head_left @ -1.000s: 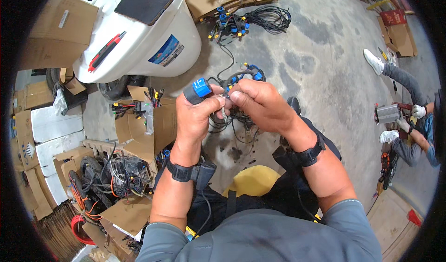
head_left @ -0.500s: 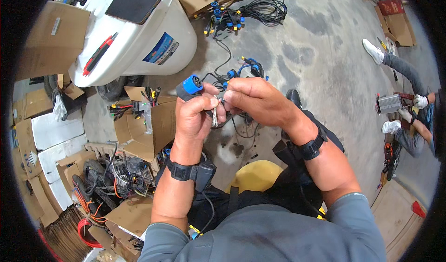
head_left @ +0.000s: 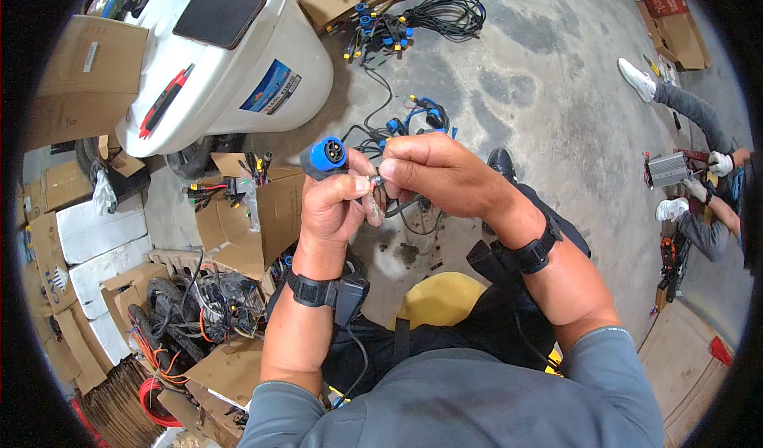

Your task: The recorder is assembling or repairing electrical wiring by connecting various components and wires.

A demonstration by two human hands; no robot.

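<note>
My left hand [head_left: 332, 210] is closed, thumb and fingers pinching the end of a black cable [head_left: 377, 181] where pale bare wire strands hang down. A round blue-and-black plug [head_left: 327, 156] sticks up just beyond the left thumb, its pin face turned up; how it rests against the fingers is hidden. Against the left fingertips, my right hand [head_left: 445, 174] is closed too, its thumb and forefinger pinched at the cable. Past the hands, more black cables with blue connectors [head_left: 395, 125] lie on the floor.
A white tub [head_left: 298, 83] at the upper left carries a phone [head_left: 220, 19] and a red-and-black pen-like tool [head_left: 166, 101]. Coiled cables [head_left: 449, 17] lie beyond. An open cardboard box [head_left: 274, 218] stands left of my hands. Far right, another person's gloved hands hold a silver finned box [head_left: 668, 171].
The blue plug has tipped so its pin face shows more. My fingers have shifted slightly on the cable, and the bare strands are now more covered by them.
</note>
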